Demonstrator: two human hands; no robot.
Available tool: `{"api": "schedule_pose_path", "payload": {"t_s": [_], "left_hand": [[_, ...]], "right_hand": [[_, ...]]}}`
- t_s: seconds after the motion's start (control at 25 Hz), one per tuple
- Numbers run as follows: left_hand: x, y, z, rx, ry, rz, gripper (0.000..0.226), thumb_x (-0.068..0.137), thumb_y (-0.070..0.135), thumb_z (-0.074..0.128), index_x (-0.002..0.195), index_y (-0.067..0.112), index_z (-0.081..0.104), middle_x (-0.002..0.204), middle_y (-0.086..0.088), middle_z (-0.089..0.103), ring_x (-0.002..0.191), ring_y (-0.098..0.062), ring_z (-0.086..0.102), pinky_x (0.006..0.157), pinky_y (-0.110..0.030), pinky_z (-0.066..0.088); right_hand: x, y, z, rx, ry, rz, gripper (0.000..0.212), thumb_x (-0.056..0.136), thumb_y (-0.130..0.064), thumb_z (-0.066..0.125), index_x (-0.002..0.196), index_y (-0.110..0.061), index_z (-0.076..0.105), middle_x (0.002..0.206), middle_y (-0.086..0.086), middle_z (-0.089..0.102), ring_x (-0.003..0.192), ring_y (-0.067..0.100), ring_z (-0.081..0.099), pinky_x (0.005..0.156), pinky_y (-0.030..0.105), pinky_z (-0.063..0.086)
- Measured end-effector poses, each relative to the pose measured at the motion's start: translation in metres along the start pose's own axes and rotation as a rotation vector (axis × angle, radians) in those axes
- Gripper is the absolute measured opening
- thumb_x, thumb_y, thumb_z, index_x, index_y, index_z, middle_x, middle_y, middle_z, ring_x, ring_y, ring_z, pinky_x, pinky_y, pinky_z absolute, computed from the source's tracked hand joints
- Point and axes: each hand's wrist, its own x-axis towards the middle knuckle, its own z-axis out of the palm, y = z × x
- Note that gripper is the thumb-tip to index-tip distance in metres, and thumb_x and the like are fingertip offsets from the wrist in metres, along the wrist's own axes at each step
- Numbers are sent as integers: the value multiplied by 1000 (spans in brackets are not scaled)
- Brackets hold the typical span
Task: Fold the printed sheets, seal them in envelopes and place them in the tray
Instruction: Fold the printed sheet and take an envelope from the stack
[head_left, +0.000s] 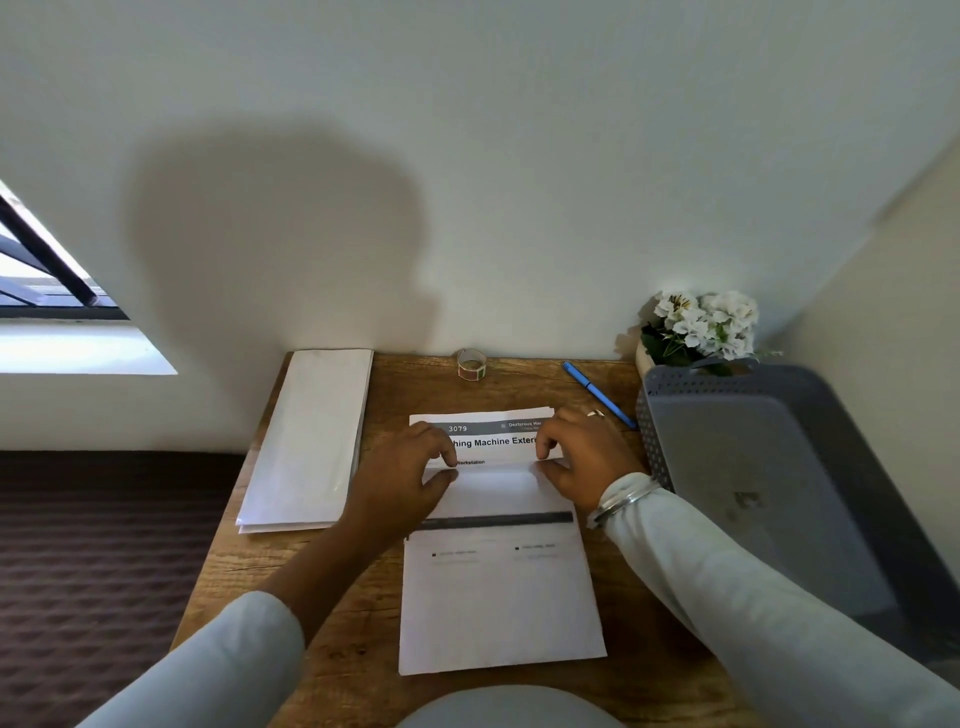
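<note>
On a wooden desk (337, 597), the left hand (410, 467) and the right hand (582, 452) each pinch the turned-up edge of a printed sheet (493, 441), its white back facing up below the heading. More paper (498, 613) lies nearer the person. A stack of white envelopes (306, 441) lies to the left. By the wall are a sticker roll (471, 364) and a blue pen (597, 394). A grey perforated tray (753, 467) stands at right, with white flowers (701, 325) behind it.

Partly folded printed sheet (498, 493) between envelopes (306, 441) and tray (753, 467).
</note>
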Motion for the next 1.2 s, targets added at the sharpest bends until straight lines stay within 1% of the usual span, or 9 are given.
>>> {"api": "schedule_pose_path", "payload": {"t_s": [0.2,0.4,0.52,0.64,0.76,0.84,0.92,1.04,1.2], "left_hand": [[-27,-14,20,132,-166,49,22,90,27,67,105,35,53,130,9,59,125,-15,52,96,-28,52],[-39,-10,28,241,-132,118,34,92,57,49,115,33,58,140,8,53,134,-14,43,109,-36,40],[-33,-1,43,337,-149,49,47,99,47,34,138,26,52,156,2,41,146,-19,32,120,-41,26],[-36,0,62,434,-190,29,61,101,43,20,157,18,27,165,-4,23,153,-23,14,123,-42,15],[-42,-9,66,445,-229,-18,66,102,47,16,159,16,7,167,-4,2,154,-19,-4,125,-44,10],[-45,-13,63,452,-220,-52,72,102,53,15,159,13,2,167,-4,-4,154,-19,-9,125,-42,4],[-48,-13,60,469,-225,-88,77,99,58,12,159,11,-1,166,-7,-7,153,-21,-11,124,-42,1],[-41,-1,60,489,-244,-133,82,94,60,4,158,9,-2,166,-11,-6,153,-26,-10,124,-44,0],[-15,14,71,477,-290,-14,73,100,55,13,159,14,-5,168,-9,-7,153,-26,-12,124,-43,-2]], "right_hand": [[-18,3,24,-123,-116,-53,17,86,-25,64,102,-27,60,119,-3,57,114,22,50,101,33,37],[-38,5,53,-123,-123,-39,40,84,-54,54,112,-27,63,118,-5,58,113,21,52,105,40,37],[-30,-11,68,-116,-34,-32,45,90,-33,49,131,-15,58,136,7,58,127,29,52,110,43,37],[-24,-32,89,-110,-127,-33,57,95,-24,41,150,-11,35,159,9,32,147,30,28,119,46,26],[-30,-31,96,-187,-143,29,61,95,-34,28,153,-16,30,162,3,24,149,27,22,116,52,30],[-32,-18,90,-193,-143,118,64,97,-42,27,156,-18,20,165,1,15,151,26,14,119,52,21],[-34,-3,83,-192,-134,194,66,100,-45,27,157,-19,10,166,0,5,152,26,5,121,50,11],[-34,-1,79,-208,-156,218,67,101,-45,30,158,-19,3,166,0,-1,152,25,0,122,49,6],[-32,-3,78,-229,-155,209,68,101,-46,29,158,-19,3,166,1,0,152,24,-1,121,50,7]]}}
